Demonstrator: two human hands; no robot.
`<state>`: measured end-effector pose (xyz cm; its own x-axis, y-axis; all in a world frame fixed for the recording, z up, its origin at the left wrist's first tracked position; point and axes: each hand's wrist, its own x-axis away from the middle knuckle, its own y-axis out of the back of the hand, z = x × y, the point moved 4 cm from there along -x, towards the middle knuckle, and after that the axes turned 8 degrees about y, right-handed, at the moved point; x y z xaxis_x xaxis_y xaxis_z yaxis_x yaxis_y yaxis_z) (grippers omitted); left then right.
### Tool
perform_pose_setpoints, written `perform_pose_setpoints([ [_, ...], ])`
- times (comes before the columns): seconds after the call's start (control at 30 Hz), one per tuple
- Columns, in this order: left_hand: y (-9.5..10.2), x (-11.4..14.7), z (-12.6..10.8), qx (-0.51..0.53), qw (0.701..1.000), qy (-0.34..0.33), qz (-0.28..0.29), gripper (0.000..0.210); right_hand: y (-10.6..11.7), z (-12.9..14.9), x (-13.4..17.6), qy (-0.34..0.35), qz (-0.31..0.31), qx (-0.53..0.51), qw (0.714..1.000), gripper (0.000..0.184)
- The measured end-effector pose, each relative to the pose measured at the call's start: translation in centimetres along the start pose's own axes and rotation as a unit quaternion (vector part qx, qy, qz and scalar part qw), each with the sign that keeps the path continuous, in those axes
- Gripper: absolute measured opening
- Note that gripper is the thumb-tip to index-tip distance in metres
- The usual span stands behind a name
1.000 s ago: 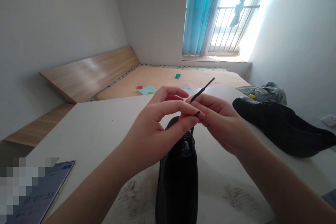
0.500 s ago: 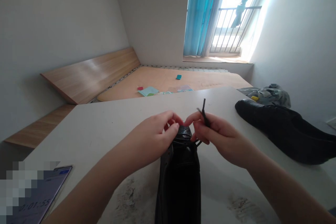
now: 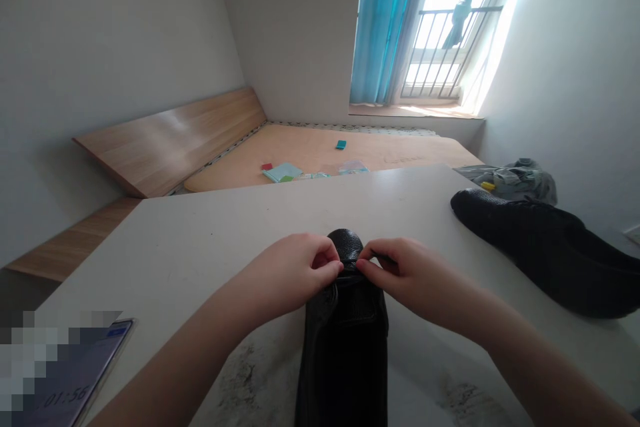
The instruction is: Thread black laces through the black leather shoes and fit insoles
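A black leather shoe point(image 3: 346, 312) stands on the white table in front of me, its toe pointing away and its dark opening towards me. Over its lacing, my left hand point(image 3: 303, 270) is closed, thumb and forefinger pinching a dark shoelace point(image 3: 350, 262) at the left side. Close by on the right, my right hand point(image 3: 407, 273) pinches the lace too, and a black strand shows inside its curled fingers. The fingertips hide part of the lacing.
A second black shoe point(image 3: 545, 250) lies on the table at right. A phone point(image 3: 75, 373) with a running timer is at lower left. Beyond the white table point(image 3: 225, 233) stands a bed point(image 3: 400, 150) with small packets on it. Grey cloth point(image 3: 530, 180) lies behind the second shoe.
Both hands have moved down towards me, from the toe to the lacing, uncovering the toe. The lace end that stuck up from my right hand no longer shows upright.
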<state>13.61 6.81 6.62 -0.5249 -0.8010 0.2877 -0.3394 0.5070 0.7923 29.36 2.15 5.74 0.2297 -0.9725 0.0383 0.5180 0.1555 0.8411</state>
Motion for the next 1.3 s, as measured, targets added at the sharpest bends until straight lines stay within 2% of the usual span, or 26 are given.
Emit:
perform_pose_setpoints([
  [0.17, 0.3, 0.6, 0.3, -0.027, 0.999, 0.017, -0.005, 0.029, -0.9, -1.3, -0.9, 0.011, 0.068, -0.164, 0.984, 0.021],
  [0.27, 0.6, 0.9, 0.4, -0.058, 0.998, 0.023, -0.001, 0.03, -0.7, -1.5, -0.8, 0.017, 0.067, -0.197, 0.978, 0.02],
  [0.37, 0.7, 1.0, 0.5, -0.078, 0.997, 0.024, 0.006, 0.031, 0.0, -1.7, -0.6, 0.016, 0.053, -0.191, 0.98, 0.02],
  [0.57, 0.6, 1.0, 0.5, -0.103, 0.995, 0.015, 0.007, 0.031, 0.4, -1.7, -0.3, 0.035, 0.066, -0.133, 0.988, 0.021],
  [0.7, 1.0, 1.3, -0.2, -0.068, 0.997, -0.011, -0.035, 0.018, 0.6, -1.5, -0.2, 0.036, 0.036, -0.106, 0.993, 0.009],
  [0.77, 1.2, 1.6, -0.7, -0.047, 0.997, -0.031, -0.046, 0.015, 0.8, -1.3, 0.0, 0.044, 0.034, -0.101, 0.993, 0.009],
  [0.87, 1.1, 1.9, -1.1, -0.041, 0.998, -0.037, -0.01, 0.019, 1.0, -1.3, 0.2, 0.041, 0.066, -0.099, 0.992, 0.016],
  [1.0, 1.3, 1.7, -1.0, -0.051, 0.997, -0.029, -0.047, 0.02, 1.3, -1.4, 0.4, 0.024, 0.08, -0.095, 0.992, 0.022],
  [1.13, 1.0, 1.6, -0.8, -0.037, 0.998, -0.04, -0.012, 0.016, 1.4, -1.1, 0.6, 0.028, 0.095, -0.053, 0.994, 0.02],
  [1.3, 1.0, 1.7, -0.8, -0.055, 0.998, -0.017, -0.007, 0.019, 1.4, -0.8, 0.8, 0.048, 0.086, -0.047, 0.994, 0.02],
])
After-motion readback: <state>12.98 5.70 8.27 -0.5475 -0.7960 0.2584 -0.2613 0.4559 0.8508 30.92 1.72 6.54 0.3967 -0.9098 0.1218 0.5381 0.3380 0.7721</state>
